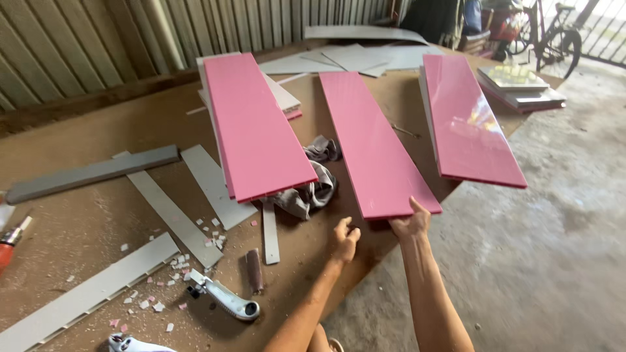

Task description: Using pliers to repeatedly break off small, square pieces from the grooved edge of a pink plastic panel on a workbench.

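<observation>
Right hand (411, 225) gripping near end of middle pink panel (375, 140), thumb on top, fingers hidden underneath. Left hand (344, 240) just beside, fingers loosely curled on brown table (78, 228). Grey rag (306, 192) left of panel.

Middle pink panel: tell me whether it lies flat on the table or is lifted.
Cannot tell for sure. The middle pink panel looks flat along the table, and the right hand grips its near end at the edge.

Glossy, smooth pink panel (375, 143), gripped at the near end; matt brown fibreboard worktable (78, 221); crumpled grey cloth (313, 186); matt grey laminate strips (173, 212), left; rough concrete floor (561, 228), right.
</observation>
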